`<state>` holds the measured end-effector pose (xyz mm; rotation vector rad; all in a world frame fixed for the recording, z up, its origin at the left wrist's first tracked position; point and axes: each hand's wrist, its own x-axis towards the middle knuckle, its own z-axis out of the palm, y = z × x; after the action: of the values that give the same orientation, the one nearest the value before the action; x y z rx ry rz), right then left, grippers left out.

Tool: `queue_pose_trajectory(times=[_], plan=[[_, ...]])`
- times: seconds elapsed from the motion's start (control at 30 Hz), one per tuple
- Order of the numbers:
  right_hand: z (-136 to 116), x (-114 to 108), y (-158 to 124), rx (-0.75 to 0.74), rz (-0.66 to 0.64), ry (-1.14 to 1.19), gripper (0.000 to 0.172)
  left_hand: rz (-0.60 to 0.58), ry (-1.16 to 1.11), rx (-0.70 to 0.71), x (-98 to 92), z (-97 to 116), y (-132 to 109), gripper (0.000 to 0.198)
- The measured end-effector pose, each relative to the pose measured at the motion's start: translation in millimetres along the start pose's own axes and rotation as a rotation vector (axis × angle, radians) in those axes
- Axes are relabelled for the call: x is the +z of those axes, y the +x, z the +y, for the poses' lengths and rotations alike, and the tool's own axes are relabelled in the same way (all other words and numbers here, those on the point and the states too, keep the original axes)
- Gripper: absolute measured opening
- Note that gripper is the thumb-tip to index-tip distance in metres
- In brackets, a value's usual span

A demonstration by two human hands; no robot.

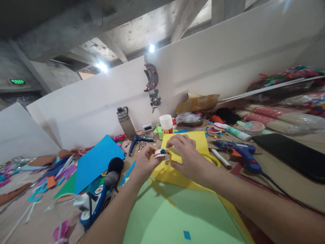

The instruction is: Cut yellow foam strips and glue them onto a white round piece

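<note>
My left hand [145, 162] is closed on a small white roll of tape [161, 154] with a red band, held above the table. My right hand [186, 155] pinches a narrow yellow paper strip [170, 158] right beside the roll, fingers curled. Both hands hover over a yellow paper sheet [196, 141]. A light green sheet [175, 213] lies under my forearms, nearer to me.
A blue glue gun [243, 154] with its cord lies right of the yellow sheet, beside a white glue stick [221, 158]. A blue sheet [98, 161], yarn balls [114, 169], blue pliers [137, 140], a grey bottle [125, 122], a paper cup [166, 122] and scattered scraps crowd the left and back. White board [203, 67] behind.
</note>
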<state>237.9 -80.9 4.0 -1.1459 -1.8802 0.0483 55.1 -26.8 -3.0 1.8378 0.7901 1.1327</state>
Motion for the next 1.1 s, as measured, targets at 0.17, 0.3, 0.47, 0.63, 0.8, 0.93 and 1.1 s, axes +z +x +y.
queue_pose_trajectory(times=[0.17, 0.3, 0.47, 0.63, 0.8, 0.93, 1.1], plan=[[-3.2, -10.6, 2.9, -0.005, 0.01, 0.042, 0.009, 0.005, -0.056, 0.013, 2.5, 3.5, 1.1, 0.03], [2.9, -13.7, 3.2, 0.013, 0.042, 0.17, 0.012, -0.05, 0.025, 0.009, 1.7, 4.0, 0.9, 0.03], [8.3, -11.7, 1.5, 0.143, 0.06, 0.258, 0.024, -0.073, 0.164, 0.106, 1.4, 3.9, 0.3, 0.018], [5.1, -13.4, 0.5, 0.174, 0.047, 0.34, 0.024, -0.1, 0.186, 0.12, 2.3, 7.9, -1.1, 0.017], [5.9, -11.6, 1.1, 0.211, 0.058, 0.39, 0.023, -0.136, 0.116, 0.065, 2.8, 9.8, -2.1, 0.018], [8.1, -8.7, 1.2, 0.216, 0.059, 0.431, 0.021, -0.165, 0.057, 0.054, 3.3, 9.7, -1.5, 0.017], [7.4, -9.3, 1.6, 0.206, 0.032, 0.466, 0.019, -0.156, -0.015, -0.026, 4.0, 8.1, -2.7, 0.021]])
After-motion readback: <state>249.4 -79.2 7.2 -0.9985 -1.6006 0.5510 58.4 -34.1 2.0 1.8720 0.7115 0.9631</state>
